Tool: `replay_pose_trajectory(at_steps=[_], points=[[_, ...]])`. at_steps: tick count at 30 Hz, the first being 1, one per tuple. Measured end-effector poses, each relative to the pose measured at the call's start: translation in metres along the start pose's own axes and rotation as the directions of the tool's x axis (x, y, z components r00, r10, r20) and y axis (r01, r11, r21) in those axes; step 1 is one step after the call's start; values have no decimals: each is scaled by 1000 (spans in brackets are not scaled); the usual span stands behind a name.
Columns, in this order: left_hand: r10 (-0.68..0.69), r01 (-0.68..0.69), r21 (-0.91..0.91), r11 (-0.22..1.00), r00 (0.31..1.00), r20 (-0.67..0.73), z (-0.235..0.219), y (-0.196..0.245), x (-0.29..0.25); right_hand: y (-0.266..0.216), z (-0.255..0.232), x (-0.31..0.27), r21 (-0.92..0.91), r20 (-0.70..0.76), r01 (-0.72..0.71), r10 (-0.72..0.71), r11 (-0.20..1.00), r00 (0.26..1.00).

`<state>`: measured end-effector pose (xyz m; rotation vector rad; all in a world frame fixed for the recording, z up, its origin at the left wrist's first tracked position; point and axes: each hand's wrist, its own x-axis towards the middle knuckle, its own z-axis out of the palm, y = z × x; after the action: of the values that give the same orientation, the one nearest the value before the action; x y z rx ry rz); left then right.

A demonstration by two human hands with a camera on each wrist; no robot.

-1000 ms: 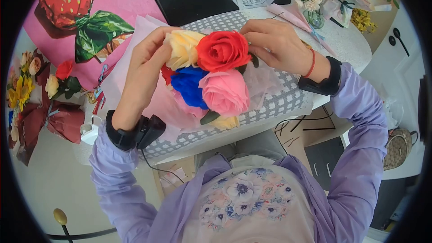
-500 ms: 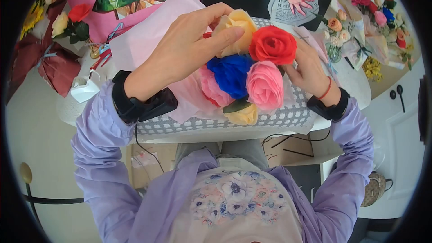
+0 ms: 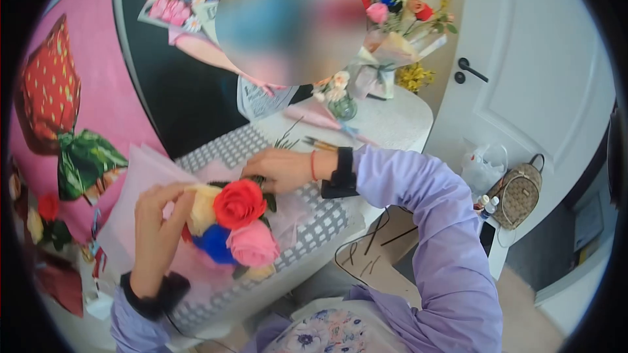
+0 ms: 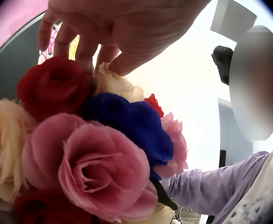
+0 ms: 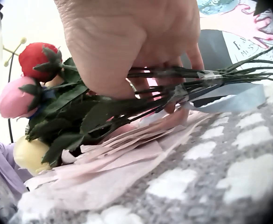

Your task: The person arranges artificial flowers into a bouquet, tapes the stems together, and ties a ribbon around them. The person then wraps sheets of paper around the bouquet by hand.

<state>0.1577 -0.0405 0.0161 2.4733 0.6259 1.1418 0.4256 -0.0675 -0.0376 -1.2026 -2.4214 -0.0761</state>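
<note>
A bouquet of artificial roses lies between my hands, with a red rose [image 3: 239,204], a pink rose [image 3: 254,244], a blue rose [image 3: 216,244] and a cream rose [image 3: 204,212]. My left hand [image 3: 157,229] holds the cream rose at the bouquet's far left, thumb on the near side and fingers behind it. Under the blooms, my right hand [image 3: 288,168] grips the green stems [image 5: 248,70], which are bound with clear tape. A pale blue ribbon [image 5: 234,99] trails beside the stems. Light pink wrapping paper [image 5: 80,186] lies beneath the bouquet.
A grey and white checked cloth [image 3: 314,222] covers part of the white table [image 3: 392,117]. Toward the back stand a glass vase [image 3: 343,107] and a wrapped bouquet [image 3: 392,52]. A backpack [image 3: 518,195] sits at the right near a white door [image 3: 523,59].
The head view has swung to the right, so the hands and bouquet now appear lower left and the door shows more. Both hands stay at the bouquet.
</note>
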Motion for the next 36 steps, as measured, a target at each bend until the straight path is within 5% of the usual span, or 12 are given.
replay_pose_trajectory(at_steps=[4,8,10,11,13,16,20,22,25,29,31,36], points=[[-184,229,-284,931,967,176,-5,5,4,6,-6,3,185,210,-148,108,971,972],[-208,267,-359,894,959,194,-3,0,3,16,5,1,208,97,-33,13,977,995],[41,-54,-225,973,997,-63,6,-26,3,12,3,0,244,100,-88,65,966,993],[39,-53,-226,973,997,-65,5,-27,1,12,2,0,244,102,-88,64,966,993],[-225,250,-395,884,968,108,-2,-12,1,11,1,1,227,78,-49,32,973,996],[-277,359,-537,764,933,230,-6,-2,5,6,-4,-1,289,50,-89,78,953,996],[-278,347,-519,781,938,209,-7,-9,4,14,-12,-5,310,71,-52,32,949,997],[-279,354,-543,762,935,218,-7,-8,4,15,-15,-8,88,152,-94,80,992,985],[-294,379,-532,758,925,240,-7,-7,5,18,-8,-4,36,178,-141,132,989,975],[-269,329,-589,738,944,190,-11,-13,4,19,-8,-2,189,126,-203,181,961,975],[-162,99,-582,807,985,-57,-14,-16,6,21,-9,-2,223,9,-138,140,965,990],[-146,46,-576,816,981,-129,-17,-17,7,16,-31,2,179,-53,-113,124,977,991]])
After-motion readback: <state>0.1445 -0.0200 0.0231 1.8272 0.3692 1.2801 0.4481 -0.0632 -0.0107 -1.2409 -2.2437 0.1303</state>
